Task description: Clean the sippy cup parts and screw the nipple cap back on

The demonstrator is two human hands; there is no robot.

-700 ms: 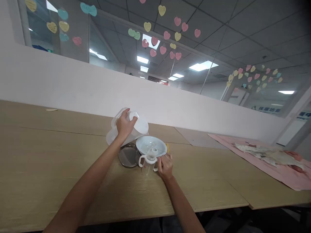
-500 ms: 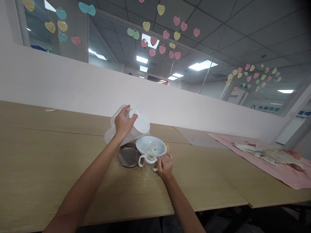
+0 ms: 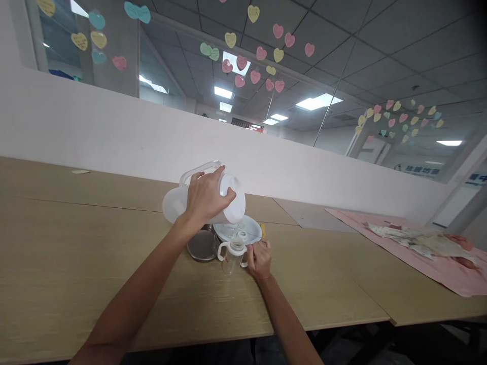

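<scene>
The left hand (image 3: 207, 198) grips the white pitcher (image 3: 174, 205) across its body, thumb by the lid, tilting it above the pale bowl (image 3: 254, 228). The right hand (image 3: 259, 259) is closed on a side handle of the clear bottle (image 3: 231, 261), upright on the table (image 3: 304, 284). The pitcher looks stiff and smooth, perhaps slippery; its loop handle seems the surer hold, though from here I can't tell how full it is

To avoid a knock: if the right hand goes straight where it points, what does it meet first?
The clear bottle, whose white handle the right hand seems to hold; past it, probably the pale bowl. Depth is unclear.
</scene>
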